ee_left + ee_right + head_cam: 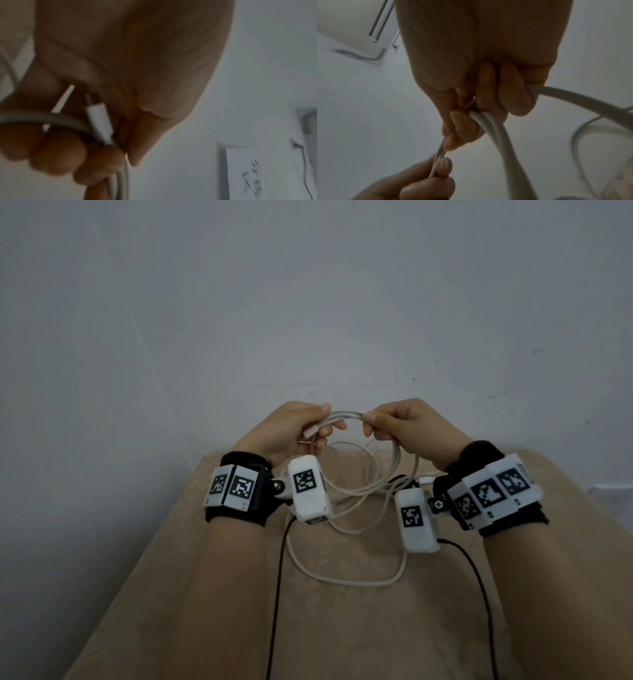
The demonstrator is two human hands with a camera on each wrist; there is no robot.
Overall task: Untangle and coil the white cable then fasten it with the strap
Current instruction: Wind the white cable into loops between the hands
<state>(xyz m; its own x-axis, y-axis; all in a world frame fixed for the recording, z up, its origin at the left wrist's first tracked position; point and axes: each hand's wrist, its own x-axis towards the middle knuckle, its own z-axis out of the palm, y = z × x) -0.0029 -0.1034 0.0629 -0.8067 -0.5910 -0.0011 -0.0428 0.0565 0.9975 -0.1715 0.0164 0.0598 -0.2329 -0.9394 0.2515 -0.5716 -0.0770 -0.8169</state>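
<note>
A white cable [346, 416] spans between both raised hands. My left hand [301, 426] pinches two strands of it, with the white plug end [311, 432] sticking out below the thumb; the plug [101, 119] shows close in the left wrist view. My right hand [394, 422] curls round the cable [494, 129] and holds a loop that drops toward the table. The rest of the cable [346, 577] lies in loose tangled loops on the beige cloth. A black strap piece [400, 479] peeks out among the loops near my right wrist.
The beige cloth-covered table [342, 628] runs toward a plain grey wall [308, 302]. Two black wires [277, 594] trail from the wrist cameras down across the cloth. A second small white plug [426, 480] lies by the right wrist.
</note>
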